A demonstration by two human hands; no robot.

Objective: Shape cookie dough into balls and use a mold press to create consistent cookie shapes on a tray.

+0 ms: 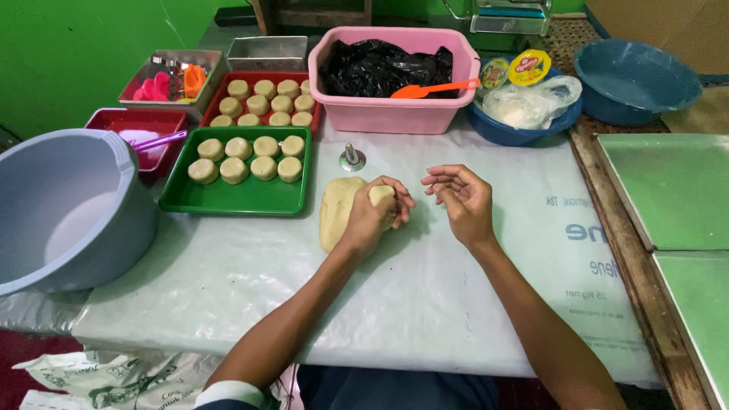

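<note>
Here the left hand (372, 216) closes its grip on a dough lump (340, 211) lying on the surface (425, 304) beside the green tray (235, 199); the right hand (463, 199) hovers open, empty, close by.

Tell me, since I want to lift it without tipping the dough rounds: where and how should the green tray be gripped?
Probably grip the green tray by its raised rim along the near long edge, coming from the person's side. That half lies bare, while the dough rounds fill the far half. The left hand, holding a dough piece, is closest; the grey basin crowds the tray's left end.
</note>
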